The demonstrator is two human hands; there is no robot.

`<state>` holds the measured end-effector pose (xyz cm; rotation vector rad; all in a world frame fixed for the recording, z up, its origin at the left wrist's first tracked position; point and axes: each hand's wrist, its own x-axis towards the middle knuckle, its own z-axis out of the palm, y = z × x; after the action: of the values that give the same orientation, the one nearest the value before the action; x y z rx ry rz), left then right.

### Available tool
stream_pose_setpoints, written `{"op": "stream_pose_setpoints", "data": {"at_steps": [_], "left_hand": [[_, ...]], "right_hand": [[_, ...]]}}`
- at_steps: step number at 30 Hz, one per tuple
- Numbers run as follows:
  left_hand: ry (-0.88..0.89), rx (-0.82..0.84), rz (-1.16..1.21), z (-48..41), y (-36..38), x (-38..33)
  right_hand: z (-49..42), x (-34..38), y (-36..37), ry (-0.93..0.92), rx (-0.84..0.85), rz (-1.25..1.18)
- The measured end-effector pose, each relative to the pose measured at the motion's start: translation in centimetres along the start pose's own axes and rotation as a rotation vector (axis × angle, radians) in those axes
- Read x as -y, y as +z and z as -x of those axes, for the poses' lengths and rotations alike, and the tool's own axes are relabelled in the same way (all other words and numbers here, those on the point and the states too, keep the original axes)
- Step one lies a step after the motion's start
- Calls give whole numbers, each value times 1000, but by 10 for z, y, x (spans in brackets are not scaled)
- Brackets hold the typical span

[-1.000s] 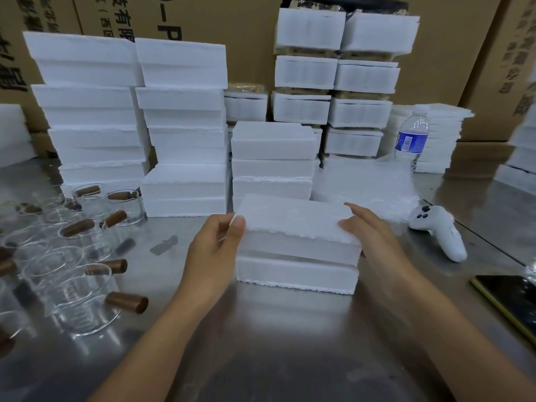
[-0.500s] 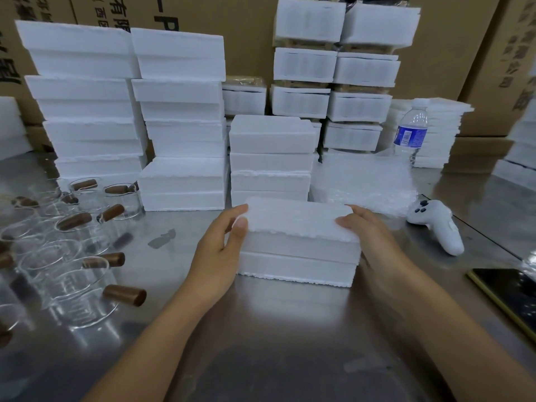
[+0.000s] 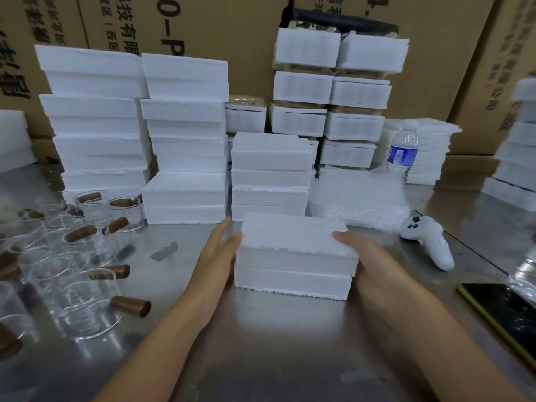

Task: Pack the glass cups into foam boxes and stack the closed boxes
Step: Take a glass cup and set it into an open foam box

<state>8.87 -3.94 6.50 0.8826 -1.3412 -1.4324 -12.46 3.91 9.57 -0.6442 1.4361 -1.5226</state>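
A closed white foam box (image 3: 293, 256) sits on the steel table (image 3: 275, 358) in front of me. My left hand (image 3: 216, 256) clasps its left end, thumb at the top edge. My right hand (image 3: 368, 262) grips its right end, thumb on the lid and fingers round the side. Several glass cups (image 3: 87, 300) with brown handles stand at the left. Stacks of closed foam boxes (image 3: 185, 140) rise behind, the lowest stack (image 3: 269, 175) just beyond the held box.
A sheet of bubble wrap (image 3: 356, 195), a water bottle (image 3: 403, 152) and a white controller (image 3: 429, 242) lie to the right. A dark phone (image 3: 504, 314) rests near the right edge. Cardboard cartons (image 3: 232, 39) wall off the back.
Both hands have slid from the lid's top down onto the box's ends. The box has stayed at about the same spot.
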Motion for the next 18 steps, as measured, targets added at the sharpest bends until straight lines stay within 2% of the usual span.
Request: {"op": "stream_pose_setpoints", "data": {"at_steps": [3, 7, 11, 14, 18], "left_hand": [[-145, 65, 63, -2, 3, 1], [-154, 36, -3, 4, 8, -1], [-55, -37, 57, 7, 9, -2], [21, -84, 100, 4, 6, -4], [138, 16, 249, 3, 5, -8]], "right_hand": [[3, 4, 5, 58, -42, -37], [8, 12, 10, 171, -7, -174], [9, 13, 14, 124, 46, -219], [10, 19, 16, 64, 111, -128], [9, 46, 18, -70, 196, -4]]}}
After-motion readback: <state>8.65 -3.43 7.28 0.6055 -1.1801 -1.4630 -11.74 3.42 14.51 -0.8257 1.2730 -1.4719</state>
